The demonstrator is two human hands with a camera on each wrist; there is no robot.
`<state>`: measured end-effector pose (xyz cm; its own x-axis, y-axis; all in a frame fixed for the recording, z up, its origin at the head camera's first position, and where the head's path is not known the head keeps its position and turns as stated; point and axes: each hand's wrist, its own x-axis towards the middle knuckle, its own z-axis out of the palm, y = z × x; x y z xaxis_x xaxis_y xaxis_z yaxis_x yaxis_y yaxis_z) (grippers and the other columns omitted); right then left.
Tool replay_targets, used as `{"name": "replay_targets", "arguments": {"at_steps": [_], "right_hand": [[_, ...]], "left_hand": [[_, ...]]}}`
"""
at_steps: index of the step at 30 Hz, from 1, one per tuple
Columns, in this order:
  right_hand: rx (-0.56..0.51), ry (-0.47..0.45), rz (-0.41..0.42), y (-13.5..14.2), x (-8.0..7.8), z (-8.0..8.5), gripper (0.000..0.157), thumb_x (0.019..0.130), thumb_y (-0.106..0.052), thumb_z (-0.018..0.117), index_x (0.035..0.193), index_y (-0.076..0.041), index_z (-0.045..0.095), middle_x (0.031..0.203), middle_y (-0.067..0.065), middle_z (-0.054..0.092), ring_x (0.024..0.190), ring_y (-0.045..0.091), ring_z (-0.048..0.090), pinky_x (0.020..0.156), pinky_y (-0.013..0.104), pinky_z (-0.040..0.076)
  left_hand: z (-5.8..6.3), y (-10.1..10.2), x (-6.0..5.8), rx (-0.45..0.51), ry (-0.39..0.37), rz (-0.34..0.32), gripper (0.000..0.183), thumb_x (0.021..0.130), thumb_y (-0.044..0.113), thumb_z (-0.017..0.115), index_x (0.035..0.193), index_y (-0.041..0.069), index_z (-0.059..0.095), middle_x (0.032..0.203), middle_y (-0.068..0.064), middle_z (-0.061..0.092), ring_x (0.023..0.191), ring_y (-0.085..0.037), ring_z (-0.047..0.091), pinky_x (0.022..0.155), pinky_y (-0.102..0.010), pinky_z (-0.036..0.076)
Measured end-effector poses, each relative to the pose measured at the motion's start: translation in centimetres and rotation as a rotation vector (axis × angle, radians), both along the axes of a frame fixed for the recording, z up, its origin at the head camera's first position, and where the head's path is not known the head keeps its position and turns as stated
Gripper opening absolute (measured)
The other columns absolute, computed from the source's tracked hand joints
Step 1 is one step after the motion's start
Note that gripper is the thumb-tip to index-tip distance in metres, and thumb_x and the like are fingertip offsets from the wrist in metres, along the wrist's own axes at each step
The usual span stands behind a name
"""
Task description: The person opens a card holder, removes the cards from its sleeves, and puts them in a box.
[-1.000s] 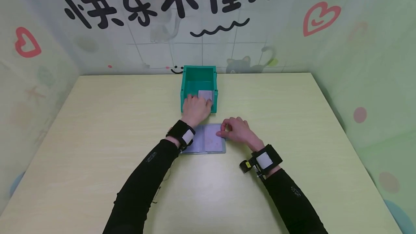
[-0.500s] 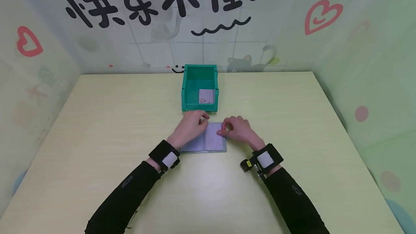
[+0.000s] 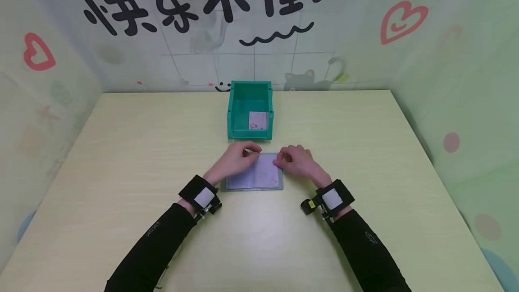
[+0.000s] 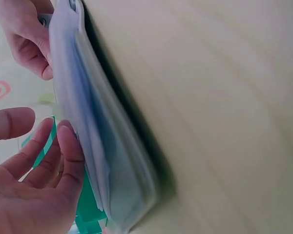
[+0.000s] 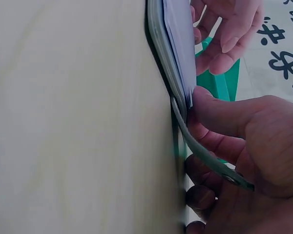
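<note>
A small booklet [image 3: 265,175] with pale purple pages and a grey-blue cover lies spread on the table. Its snap strap [image 5: 205,155] sticks out past the right side, across my right palm. My right hand [image 3: 299,161] pinches the right edge of the pages, thumb on top and forefinger below. Over the left page's upper part is my left hand [image 3: 237,159], fingers loosely bent and apart. In the left wrist view, one of its fingertips [image 4: 68,134] is at the page, whether touching I cannot tell. Nothing shows between those fingers.
Just behind the booklet stands a green bin [image 3: 250,135], its low front wall toward me. A pale purple printed card [image 3: 258,120] lies inside it, at the front right. Patterned panels [image 3: 454,116] enclose the table's back and sides.
My left hand has come out of the green bin, back and down to the left page. The right hand stays at the page edge, its thumb shifted slightly.
</note>
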<state>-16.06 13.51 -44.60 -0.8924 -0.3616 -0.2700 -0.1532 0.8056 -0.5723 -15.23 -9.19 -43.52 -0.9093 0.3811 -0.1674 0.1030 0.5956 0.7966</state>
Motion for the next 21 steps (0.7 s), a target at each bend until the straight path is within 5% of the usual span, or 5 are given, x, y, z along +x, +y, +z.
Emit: {"name": "replay_targets", "arguments": {"at_steps": [12,21], "right_hand": [[-0.034,-0.015,0.003,0.1,0.0,-0.1,0.020,0.094,-0.031,0.070,0.096,-0.012,0.065,0.073,0.001,0.043,0.082,0.020,0.041,0.079,0.036,0.024],[-0.001,-0.007,0.008,0.1,0.0,0.0,0.044,0.090,-0.036,0.074,0.124,-0.016,0.056,0.078,0.004,0.050,0.085,0.022,0.046,0.085,0.042,0.029]], "left_hand": [[-0.1,-0.7,-0.7,0.033,-0.054,0.007,0.044,0.107,0.041,0.044,0.127,0.009,0.067,0.111,-0.011,0.062,0.094,-0.024,0.057,0.076,-0.028,0.047],[0.3,-1.1,-0.3,-0.071,0.050,-0.037,0.020,0.098,0.013,0.060,0.113,0.004,0.070,0.110,-0.012,0.067,0.101,-0.025,0.058,0.092,-0.037,0.052]]}}
